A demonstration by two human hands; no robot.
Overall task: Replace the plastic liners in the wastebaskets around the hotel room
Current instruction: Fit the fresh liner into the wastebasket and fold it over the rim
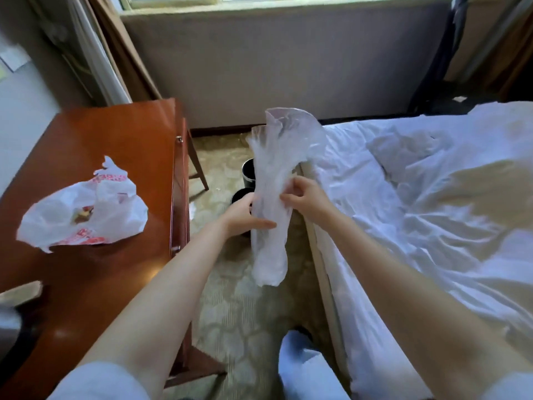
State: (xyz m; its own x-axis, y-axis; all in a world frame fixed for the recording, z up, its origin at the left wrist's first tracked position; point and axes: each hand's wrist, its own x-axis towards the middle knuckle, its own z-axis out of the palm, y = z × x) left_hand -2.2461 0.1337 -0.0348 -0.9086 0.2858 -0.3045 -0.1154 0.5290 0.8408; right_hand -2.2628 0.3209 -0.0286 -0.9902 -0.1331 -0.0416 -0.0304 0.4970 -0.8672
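1. A person's left hand [245, 216] and right hand [302, 197] hold a translucent white plastic liner [269, 249] upright in mid-air, above the patterned beige carpet [230, 307] between desk and bed.
2. The left hand grips the bunched middle of the liner, fingers curled behind it and thumb laid across its front.
3. The right hand pinches the liner's right edge just above, thumb and fingertips pressed together on the film.
4. The top of the liner billows open towards the far wall; its lower end hangs loose below the hands.
5. Two round black wastebaskets stand on the carpet just beyond the hands, the farther one [248, 176] and the nearer one [240, 196] both partly hidden behind the liner and the left hand.
6. At left, a crumpled white plastic bag with red print [83, 209] lies on a glossy reddish-brown wooden desk [121, 145].
7. At right, a bed with rumpled white sheets [432, 197] runs alongside the carpet.
8. Brown curtains [115, 53] hang at far left beside the window.
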